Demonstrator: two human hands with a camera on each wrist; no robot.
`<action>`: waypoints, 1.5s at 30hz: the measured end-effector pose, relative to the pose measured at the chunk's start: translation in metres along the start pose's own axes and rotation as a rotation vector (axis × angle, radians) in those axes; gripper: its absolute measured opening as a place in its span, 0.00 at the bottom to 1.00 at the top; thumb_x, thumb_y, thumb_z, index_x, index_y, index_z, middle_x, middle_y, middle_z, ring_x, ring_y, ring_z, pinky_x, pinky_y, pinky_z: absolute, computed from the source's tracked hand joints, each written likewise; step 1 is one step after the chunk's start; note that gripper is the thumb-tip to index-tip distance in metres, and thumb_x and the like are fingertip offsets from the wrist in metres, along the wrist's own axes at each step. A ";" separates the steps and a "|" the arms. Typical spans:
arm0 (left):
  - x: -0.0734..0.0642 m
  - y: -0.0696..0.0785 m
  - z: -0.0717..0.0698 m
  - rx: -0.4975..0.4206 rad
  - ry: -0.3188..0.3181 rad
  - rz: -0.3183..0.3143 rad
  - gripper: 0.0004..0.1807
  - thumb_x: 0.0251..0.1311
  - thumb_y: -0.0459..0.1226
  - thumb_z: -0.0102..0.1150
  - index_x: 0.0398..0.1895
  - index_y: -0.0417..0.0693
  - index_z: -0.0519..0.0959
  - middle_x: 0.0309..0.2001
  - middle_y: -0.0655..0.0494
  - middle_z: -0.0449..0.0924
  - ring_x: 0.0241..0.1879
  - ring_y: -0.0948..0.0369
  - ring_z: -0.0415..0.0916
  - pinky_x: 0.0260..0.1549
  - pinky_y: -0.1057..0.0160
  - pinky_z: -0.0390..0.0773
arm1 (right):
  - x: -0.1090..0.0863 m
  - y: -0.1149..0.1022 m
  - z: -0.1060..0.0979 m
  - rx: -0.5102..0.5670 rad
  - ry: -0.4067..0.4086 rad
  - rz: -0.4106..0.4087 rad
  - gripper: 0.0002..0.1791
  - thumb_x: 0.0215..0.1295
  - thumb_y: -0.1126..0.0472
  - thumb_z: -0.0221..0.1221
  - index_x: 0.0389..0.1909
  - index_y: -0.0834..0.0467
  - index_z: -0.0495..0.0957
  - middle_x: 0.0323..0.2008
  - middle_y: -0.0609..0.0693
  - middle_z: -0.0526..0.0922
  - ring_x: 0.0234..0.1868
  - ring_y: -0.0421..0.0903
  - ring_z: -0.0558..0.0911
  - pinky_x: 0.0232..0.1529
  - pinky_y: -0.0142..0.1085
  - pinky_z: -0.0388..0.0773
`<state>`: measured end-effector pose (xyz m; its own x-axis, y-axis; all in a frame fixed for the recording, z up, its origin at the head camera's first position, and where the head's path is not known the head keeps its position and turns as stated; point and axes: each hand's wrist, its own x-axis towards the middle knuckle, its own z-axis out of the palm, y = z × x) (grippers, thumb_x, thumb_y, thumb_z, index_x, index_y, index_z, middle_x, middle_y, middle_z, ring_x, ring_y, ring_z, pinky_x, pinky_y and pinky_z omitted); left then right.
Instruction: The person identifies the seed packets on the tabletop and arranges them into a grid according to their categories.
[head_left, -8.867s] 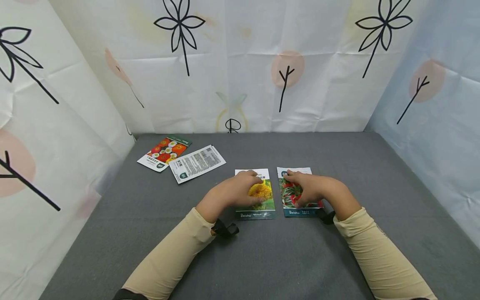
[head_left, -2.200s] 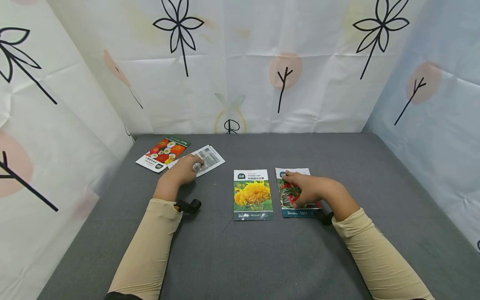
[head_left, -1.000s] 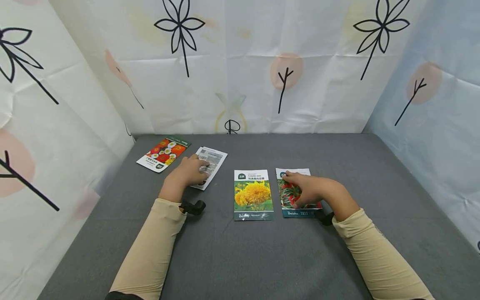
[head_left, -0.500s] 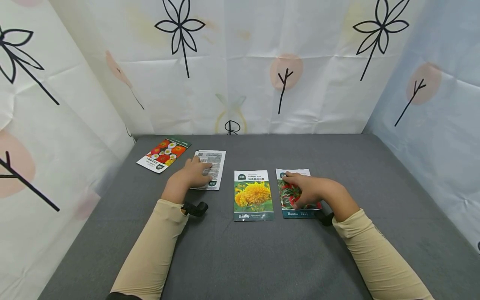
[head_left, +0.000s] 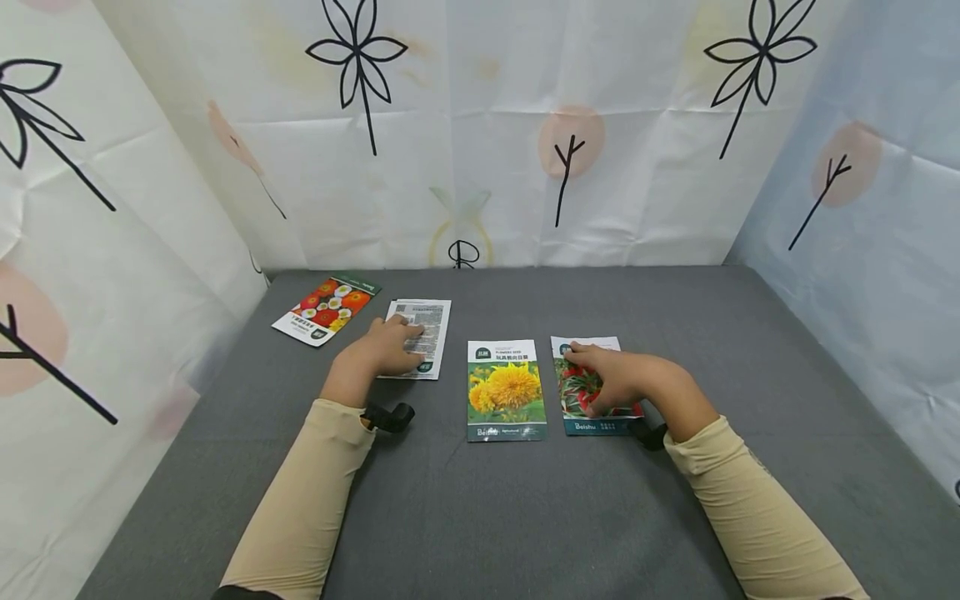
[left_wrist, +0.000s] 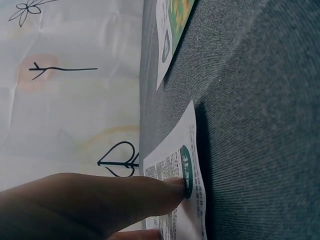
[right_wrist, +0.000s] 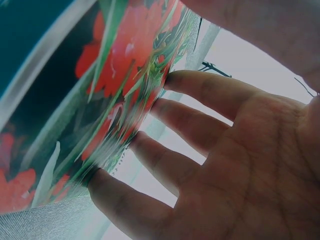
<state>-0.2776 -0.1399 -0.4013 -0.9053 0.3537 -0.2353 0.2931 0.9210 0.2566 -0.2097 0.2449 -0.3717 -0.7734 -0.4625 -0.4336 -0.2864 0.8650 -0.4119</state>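
My left hand (head_left: 386,346) rests on a seed packet (head_left: 431,337) lying with its white printed back up. In the left wrist view the thumb (left_wrist: 150,195) presses flat on that packet (left_wrist: 192,135), near its green logo. My right hand (head_left: 618,375) lies over a seed packet with red flowers (head_left: 588,427), covering part of it. Its fingers (right_wrist: 200,125) are nearly straight and spread, tips touching the red-flower packet (right_wrist: 120,45) in the right wrist view. Between the hands a yellow-flower seed packet (head_left: 506,392) lies face up, touched by neither.
Farther left, a seed packet with red, orange and white flowers (head_left: 327,310) lies slanted. Everything rests on a grey cloth-covered table (head_left: 510,517). Patterned white curtains (head_left: 487,108) rise behind and at both sides.
The left hand has gone from the yellow-flower packet to the white-backed one, which it slid away from the red-and-white-flower packet and turned nearly straight. Over the last half second, little differs. The right hand stayed.
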 end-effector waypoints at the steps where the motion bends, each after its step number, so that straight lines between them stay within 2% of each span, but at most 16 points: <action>1: 0.000 0.000 0.000 -0.003 0.000 -0.001 0.36 0.74 0.48 0.57 0.82 0.47 0.66 0.80 0.33 0.58 0.76 0.32 0.56 0.72 0.29 0.64 | 0.000 0.000 0.000 -0.001 0.000 0.001 0.54 0.64 0.60 0.75 0.85 0.61 0.54 0.85 0.67 0.44 0.83 0.72 0.50 0.72 0.65 0.68; 13: 0.001 0.001 0.001 -0.020 0.014 -0.018 0.36 0.73 0.48 0.58 0.81 0.48 0.67 0.79 0.34 0.60 0.73 0.33 0.59 0.70 0.31 0.67 | 0.001 0.000 0.001 0.008 0.007 -0.010 0.54 0.61 0.63 0.76 0.84 0.62 0.55 0.85 0.66 0.46 0.83 0.71 0.52 0.72 0.62 0.70; 23: 0.015 0.000 0.001 -0.012 0.036 -0.031 0.36 0.73 0.51 0.58 0.81 0.49 0.68 0.78 0.35 0.62 0.68 0.37 0.62 0.66 0.32 0.70 | 0.002 0.000 0.000 -0.005 0.009 0.000 0.54 0.62 0.62 0.75 0.84 0.62 0.55 0.86 0.66 0.45 0.83 0.71 0.52 0.73 0.63 0.69; 45: 0.037 0.007 -0.015 0.008 0.011 -0.058 0.36 0.74 0.50 0.55 0.81 0.46 0.67 0.79 0.33 0.59 0.72 0.34 0.59 0.69 0.30 0.68 | 0.001 -0.002 0.001 -0.005 0.007 0.013 0.54 0.63 0.61 0.75 0.84 0.61 0.54 0.86 0.65 0.45 0.84 0.71 0.51 0.73 0.64 0.68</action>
<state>-0.3142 -0.1229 -0.3940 -0.9243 0.2974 -0.2392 0.2421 0.9414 0.2349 -0.2093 0.2430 -0.3723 -0.7808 -0.4496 -0.4337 -0.2787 0.8721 -0.4023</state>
